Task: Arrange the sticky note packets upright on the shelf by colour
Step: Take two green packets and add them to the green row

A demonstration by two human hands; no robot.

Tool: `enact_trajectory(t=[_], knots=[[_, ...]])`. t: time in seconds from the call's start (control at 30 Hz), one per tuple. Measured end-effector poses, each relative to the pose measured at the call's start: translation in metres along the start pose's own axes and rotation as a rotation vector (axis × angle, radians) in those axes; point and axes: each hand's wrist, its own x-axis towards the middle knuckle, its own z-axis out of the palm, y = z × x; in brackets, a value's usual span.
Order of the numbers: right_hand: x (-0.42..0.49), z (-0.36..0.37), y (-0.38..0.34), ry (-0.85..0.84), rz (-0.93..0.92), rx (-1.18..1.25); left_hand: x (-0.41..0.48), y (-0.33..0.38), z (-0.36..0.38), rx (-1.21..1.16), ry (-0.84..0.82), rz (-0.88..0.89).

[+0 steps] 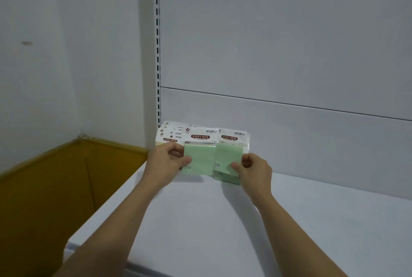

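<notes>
**Two green packets held upright at the back of the shelf**

We see a white back panel (278,42) rising over the white shelf (245,221), with a slotted upright (157,54) at the panel's left edge. The left hand (166,158) pinches one green sticky note packet (200,156) by its left edge, fingers curled round it. The right hand (254,168) grips a second green packet (229,154) at its lower right, fingers closed on it. Both packets stand upright and overlap near the shelf's back left corner. Behind the left hand lean more packets (170,134).

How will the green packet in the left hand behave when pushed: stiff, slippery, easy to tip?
Probably light: the left hand pinches the green packet by one edge. Its plastic wrapper may be slippery. Thin and upright, it likely tips unless leaned on packets behind.
</notes>
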Motion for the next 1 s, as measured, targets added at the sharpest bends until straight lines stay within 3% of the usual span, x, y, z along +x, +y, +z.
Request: enact_trajectory(t=[0.23,1.0], knots=[[-0.015,0.008,0.027,0.076,0.076,-0.18,-0.006,-0.034,0.017,-0.024,-0.005,-0.047],[-0.014,-0.006,0.032,0.041,0.097,-0.205,0.007,-0.024,0.044,-0.011,-0.151,-0.021]])
